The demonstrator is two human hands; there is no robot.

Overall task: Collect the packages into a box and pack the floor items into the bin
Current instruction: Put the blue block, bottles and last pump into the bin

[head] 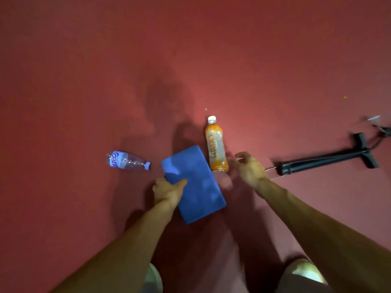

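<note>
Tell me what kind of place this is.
Probably an indoor exercise or activity room, though that is uncertain: a red carpeted floor, a blue foam block like a yoga block, and a black hand pump lying near two drink bottles.

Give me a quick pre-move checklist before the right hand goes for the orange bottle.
1. Left hand gripping the blue block: ok, thumb over its top face.
2. Right hand free: ok, open, beside the orange bottle, touching nothing.
3. Bottle capped: ok, white cap on.
4. Bottle clear of the block: cannot tell, they appear to overlap.
5. Clear water bottle and black pump left on the floor: ok.
6. Bin within reach: cannot tell, not in view.
</note>
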